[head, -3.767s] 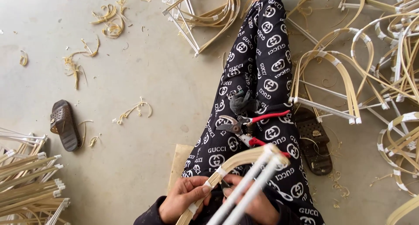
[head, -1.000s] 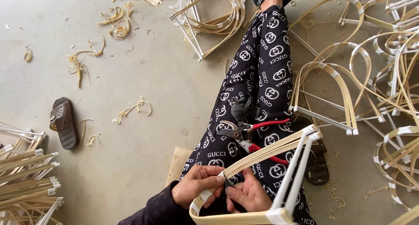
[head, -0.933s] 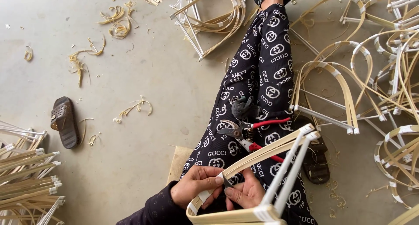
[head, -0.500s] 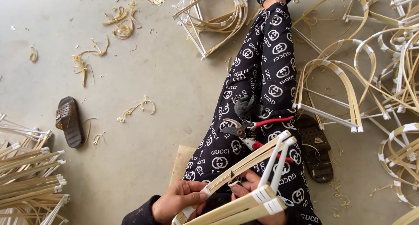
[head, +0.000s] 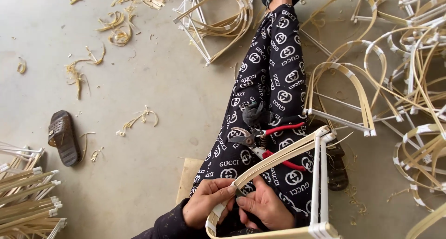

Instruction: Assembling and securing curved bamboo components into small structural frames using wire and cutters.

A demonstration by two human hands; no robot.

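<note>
Grey concrete floor (head: 153, 141) spreads under the seated person, littered with curled bamboo shavings (head: 137, 119) and a brown slotted sandal (head: 62, 137). Over the lap rests a bent bamboo frame (head: 278, 158): a flat pale strip curved into an arch, joined to straight white-taped rods. The left hand (head: 206, 206) pinches the strip near its lower bend, fingers closed on it. The right hand (head: 267, 207) presses the same strip from beside, fingertips curled against it. Red-handled pruning shears (head: 260, 141) lie on the black patterned trousers (head: 272, 81), just above the frame. Finished arched frames (head: 348, 90) pile to the right; bundled straight bamboo sticks (head: 25, 197) lie at lower left.
</note>
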